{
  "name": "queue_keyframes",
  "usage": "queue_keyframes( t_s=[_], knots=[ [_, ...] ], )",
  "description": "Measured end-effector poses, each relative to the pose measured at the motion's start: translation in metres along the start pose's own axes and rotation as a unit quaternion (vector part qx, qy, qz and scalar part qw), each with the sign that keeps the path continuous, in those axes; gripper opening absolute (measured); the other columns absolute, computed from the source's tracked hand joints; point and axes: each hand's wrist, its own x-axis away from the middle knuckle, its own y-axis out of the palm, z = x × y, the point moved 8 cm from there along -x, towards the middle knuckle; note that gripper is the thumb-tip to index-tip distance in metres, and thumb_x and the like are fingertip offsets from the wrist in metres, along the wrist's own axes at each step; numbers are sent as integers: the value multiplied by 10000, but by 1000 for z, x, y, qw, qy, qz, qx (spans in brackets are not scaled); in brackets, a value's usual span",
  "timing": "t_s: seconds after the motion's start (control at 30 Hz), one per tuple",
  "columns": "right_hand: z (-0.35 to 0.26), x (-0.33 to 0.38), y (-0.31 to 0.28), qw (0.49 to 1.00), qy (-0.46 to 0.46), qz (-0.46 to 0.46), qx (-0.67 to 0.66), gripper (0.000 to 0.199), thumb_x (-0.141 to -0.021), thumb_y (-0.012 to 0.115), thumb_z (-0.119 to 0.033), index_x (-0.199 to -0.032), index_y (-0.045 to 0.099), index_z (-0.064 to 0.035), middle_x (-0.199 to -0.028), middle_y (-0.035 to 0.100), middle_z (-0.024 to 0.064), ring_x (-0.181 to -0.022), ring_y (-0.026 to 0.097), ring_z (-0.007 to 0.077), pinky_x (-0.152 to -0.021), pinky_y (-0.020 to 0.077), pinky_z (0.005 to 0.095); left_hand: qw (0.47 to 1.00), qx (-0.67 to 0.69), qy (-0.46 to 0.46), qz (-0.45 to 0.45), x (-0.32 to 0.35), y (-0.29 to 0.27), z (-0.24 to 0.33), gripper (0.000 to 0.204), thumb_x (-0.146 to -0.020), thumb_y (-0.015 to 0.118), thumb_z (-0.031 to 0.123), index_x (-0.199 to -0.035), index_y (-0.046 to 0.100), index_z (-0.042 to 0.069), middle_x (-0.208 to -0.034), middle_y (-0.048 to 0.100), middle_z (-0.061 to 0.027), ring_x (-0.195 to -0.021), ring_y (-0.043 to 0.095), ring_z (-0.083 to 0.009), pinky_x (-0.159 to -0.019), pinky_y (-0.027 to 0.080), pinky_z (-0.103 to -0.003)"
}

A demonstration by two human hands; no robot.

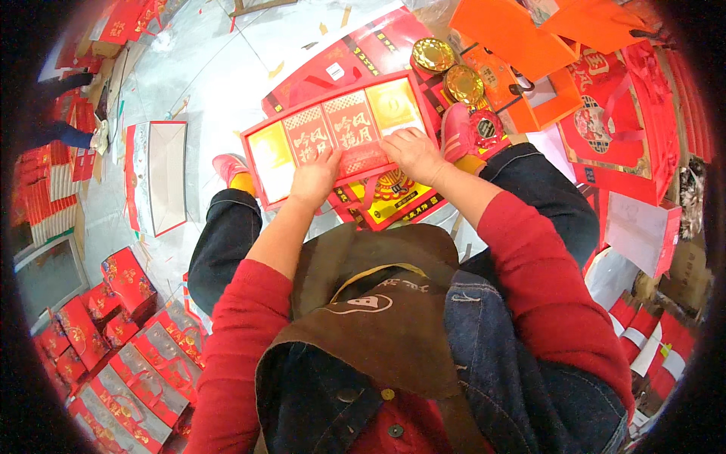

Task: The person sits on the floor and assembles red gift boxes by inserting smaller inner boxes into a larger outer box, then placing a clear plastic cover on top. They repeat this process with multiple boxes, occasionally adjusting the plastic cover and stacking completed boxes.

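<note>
A shallow red gift box (253,144) lies tilted across my lap end, over other red packaging. Two red packets (349,125) with gold patterned bands and pale lettering sit side by side in its middle. A yellow-and-white panel (271,151) fills the left end and a similar panel (395,104) the right end. My left hand (316,178) rests on the lower edge of the left packet, fingers slightly bent and apart. My right hand (414,155) lies over the lower right corner of the right packet and the panel beside it, fingers spread. Both palms' undersides are hidden.
Round gold tins (433,55) stand beyond the box, near orange boxes (514,34). Red gift bags (616,129) crowd the right. An open white-lined box (166,175) lies on the floor at left. Red boxes (83,329) are stacked lower left. Another person's legs (57,135) show far left.
</note>
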Motion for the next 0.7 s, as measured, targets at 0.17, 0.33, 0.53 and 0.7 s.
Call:
queue_keyframes(
  t_s=[0.17, 0.33, 0.53, 0.7],
  knots=[
    [11, 18, -11, 999, 28, -19, 37, 386, -801, 539, -211, -1153, 518, -54, -1216, 521, 97, -1159, 469, 251, -969, 360, 384, 999, -34, -17, 21, -8, 1, 12, 403, -883, 498, 313, -1273, 468, 219, -1269, 491, -146, -969, 579, -376, -755, 522, -431],
    [35, 38, -9, 998, -30, -40, 40, 422, -824, 530, -228, -1198, 494, -35, -1305, 468, 114, -1265, 386, 261, -1044, 294, 413, 999, -8, -15, -42, -11, 0, 6, 418, -882, 503, 327, -1289, 457, 237, -1299, 469, -147, -979, 588, -358, -779, 515, -431],
    [50, 39, -14, 991, 0, -132, 1, 624, -796, 612, -286, -1335, 374, -80, -1415, 345, 91, -1326, 296, 228, -1063, 277, 415, 997, -29, 38, -63, -7, -7, 11, 690, -770, 622, 449, -1351, 367, 181, -1350, 415, -136, -1071, 537, -362, -844, 485, -421],
    [58, 38, -22, 990, 8, -136, 22, 706, -774, 647, -339, -1358, 338, -90, -1431, 317, 84, -1325, 288, 219, -1054, 286, 418, 997, -58, 40, -38, 6, -5, 16, 927, -674, 696, 474, -1405, 254, 113, -1415, 329, -135, -1201, 424, -368, -942, 421, -428]
  ],
)
